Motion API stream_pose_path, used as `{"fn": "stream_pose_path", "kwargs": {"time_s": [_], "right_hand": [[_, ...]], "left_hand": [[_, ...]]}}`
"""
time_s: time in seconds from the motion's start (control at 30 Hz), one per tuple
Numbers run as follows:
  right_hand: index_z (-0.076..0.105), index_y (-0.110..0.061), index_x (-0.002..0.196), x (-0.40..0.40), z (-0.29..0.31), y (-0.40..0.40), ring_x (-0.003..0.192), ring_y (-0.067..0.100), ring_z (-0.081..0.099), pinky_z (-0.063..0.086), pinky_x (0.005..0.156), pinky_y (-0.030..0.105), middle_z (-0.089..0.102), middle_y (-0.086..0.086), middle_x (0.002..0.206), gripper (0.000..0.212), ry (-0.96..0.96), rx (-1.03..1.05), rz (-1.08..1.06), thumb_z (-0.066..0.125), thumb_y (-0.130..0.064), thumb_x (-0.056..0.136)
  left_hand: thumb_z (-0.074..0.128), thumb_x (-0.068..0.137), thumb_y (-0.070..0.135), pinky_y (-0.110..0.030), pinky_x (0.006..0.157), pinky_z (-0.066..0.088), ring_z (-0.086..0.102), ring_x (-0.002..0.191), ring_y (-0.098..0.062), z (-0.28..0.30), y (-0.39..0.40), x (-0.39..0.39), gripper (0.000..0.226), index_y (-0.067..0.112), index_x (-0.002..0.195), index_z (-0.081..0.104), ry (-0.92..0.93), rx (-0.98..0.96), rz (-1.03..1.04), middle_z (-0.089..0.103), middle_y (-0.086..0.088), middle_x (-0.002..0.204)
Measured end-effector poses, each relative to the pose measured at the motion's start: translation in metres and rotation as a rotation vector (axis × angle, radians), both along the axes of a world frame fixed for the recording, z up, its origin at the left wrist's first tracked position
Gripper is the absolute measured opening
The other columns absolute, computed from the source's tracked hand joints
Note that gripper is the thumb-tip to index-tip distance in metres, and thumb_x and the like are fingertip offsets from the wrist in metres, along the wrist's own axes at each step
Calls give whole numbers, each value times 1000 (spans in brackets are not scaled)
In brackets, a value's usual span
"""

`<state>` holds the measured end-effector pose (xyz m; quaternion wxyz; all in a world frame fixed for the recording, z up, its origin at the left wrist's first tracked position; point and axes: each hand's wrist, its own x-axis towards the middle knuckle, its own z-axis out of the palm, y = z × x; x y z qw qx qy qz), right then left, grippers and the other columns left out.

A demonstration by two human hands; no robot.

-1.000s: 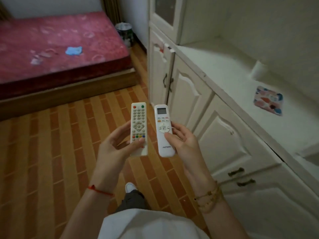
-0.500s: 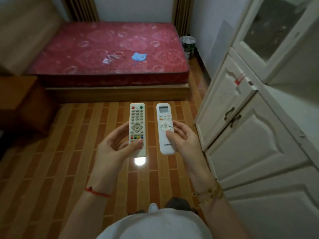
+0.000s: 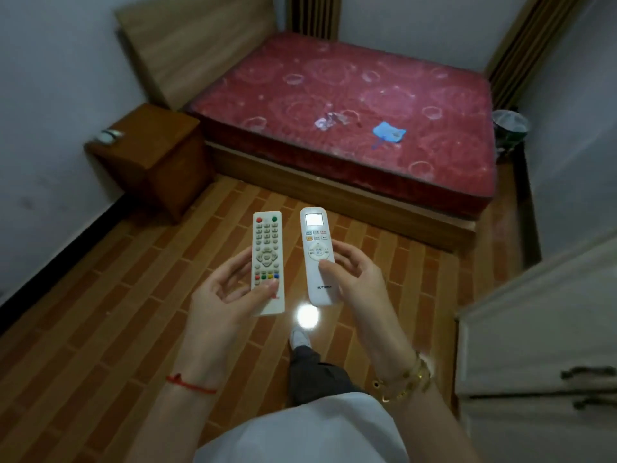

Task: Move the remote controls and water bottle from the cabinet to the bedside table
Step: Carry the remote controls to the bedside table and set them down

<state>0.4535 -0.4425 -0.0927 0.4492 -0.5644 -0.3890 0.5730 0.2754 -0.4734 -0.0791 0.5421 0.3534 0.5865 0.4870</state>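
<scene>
Left hand: thumb pins the TV remote against curled fingers.
Right hand: thumb presses the AC remote, fingers behind it.
Writing: the AC remote's lower face seems to read "HUTSON"; button labels too small to read.
Remotes: side by side, apart, above the floor.
Bedside table: far left, beside the bed, well ahead.
Cabinet: right edge.

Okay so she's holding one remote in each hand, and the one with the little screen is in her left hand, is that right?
Not quite. The head view shows the remote with the screen in the right hand; the left hand holds the button remote. One remote in each hand is correct.
</scene>
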Motion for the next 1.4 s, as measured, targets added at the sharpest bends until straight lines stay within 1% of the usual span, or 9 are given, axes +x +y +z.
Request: {"fn": "stream_pose_path", "kwargs": {"time_s": [0.13, 0.33, 0.47, 0.63, 0.9, 1.13, 1.23, 1.3, 1.4], "right_hand": [[58, -29, 121, -9, 12, 93, 88, 4, 71, 59, 69, 20, 70, -12, 105, 33, 0, 18, 113, 65, -16, 91], [61, -26, 123, -25, 26, 213, 98, 13, 71, 59, 83, 33, 72, -5, 111, 34, -25, 67, 249, 65, -16, 90], [62, -27, 122, -40, 25, 267, 95, 12, 72, 59, 81, 33, 73, -7, 109, 33, -23, 47, 325, 65, -18, 90], [61, -28, 124, -63, 15, 323, 93, 11, 72, 60, 75, 29, 73, -7, 110, 35, -7, 14, 392, 65, -19, 90], [61, -27, 124, -129, -4, 429, 96, 13, 72, 60, 85, 39, 73, -6, 110, 35, -35, 10, 447, 65, -19, 90], [61, -28, 122, -218, 11, 548, 95, 13, 72, 58, 78, 32, 73, -5, 109, 33, -56, 40, 518, 64, -19, 91], [61, -25, 122, -257, 18, 594, 87, 6, 72, 54, 63, 17, 73, -6, 108, 32, -34, 59, 544, 63, -17, 91], [61, -25, 121, -280, 18, 619, 85, 4, 72, 52, 61, 13, 73, -6, 107, 31, -20, 61, 563, 63, -17, 92], [60, -26, 123, -310, 14, 649, 87, 9, 73, 54, 63, 17, 73, -4, 108, 32, -27, 36, 590, 64, -19, 92]], "left_hand": [[77, 73, 4, -28, 69, 60, 72, 93, -9, 8, 72, -7, 57, 32, 119, 61, -19, 8, 128, 73, 13, 101], [78, 72, 6, -26, 69, 60, 72, 91, -5, 25, 169, -15, 54, 37, 114, 62, -7, 59, 264, 72, 18, 96], [77, 71, 6, -28, 71, 61, 72, 94, -10, 28, 211, -24, 55, 35, 116, 61, -27, 55, 335, 70, 12, 106], [78, 70, 6, -38, 81, 60, 71, 100, -17, 20, 257, -43, 56, 35, 116, 62, -41, 18, 392, 70, 9, 112], [79, 68, 10, -32, 74, 61, 71, 98, -13, 1, 359, -100, 62, 32, 124, 61, -43, -7, 464, 69, 11, 112], [81, 70, 10, -39, 83, 59, 70, 101, -13, 6, 469, -184, 64, 31, 127, 60, -31, 2, 534, 66, 8, 121], [81, 70, 11, -40, 85, 59, 69, 103, -14, 11, 513, -220, 65, 32, 128, 59, -12, 0, 554, 65, 10, 120], [81, 71, 10, -35, 82, 60, 69, 103, -13, 12, 539, -241, 65, 32, 128, 59, 3, -2, 570, 65, 10, 120], [80, 72, 10, -24, 73, 60, 67, 100, -7, 12, 571, -268, 65, 31, 129, 57, 21, -17, 597, 64, 11, 119]]}}
